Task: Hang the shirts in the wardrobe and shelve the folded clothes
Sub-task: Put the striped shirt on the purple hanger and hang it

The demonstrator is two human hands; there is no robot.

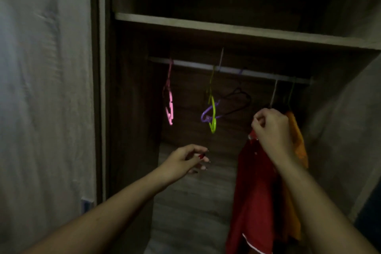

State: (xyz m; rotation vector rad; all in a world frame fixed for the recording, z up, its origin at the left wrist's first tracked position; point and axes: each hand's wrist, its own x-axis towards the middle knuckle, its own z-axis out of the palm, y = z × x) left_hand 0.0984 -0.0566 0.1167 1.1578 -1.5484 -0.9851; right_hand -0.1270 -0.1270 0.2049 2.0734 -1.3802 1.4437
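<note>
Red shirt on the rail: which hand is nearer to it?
Right. The right hand grips the top of the red shirt, just under the rail. The left hand is open and apart from it, off to its left.

Matt wood-grain wardrobe (132, 109), seemingly metal rail (226, 68), glossy plastic hangers (212, 113).

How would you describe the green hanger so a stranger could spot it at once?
Find the pale rail under the wardrobe shelf. Near its middle hang several empty hangers; the lime-green hanger is the bright one crossing a purple hanger, right of the lone pink hanger.
</note>
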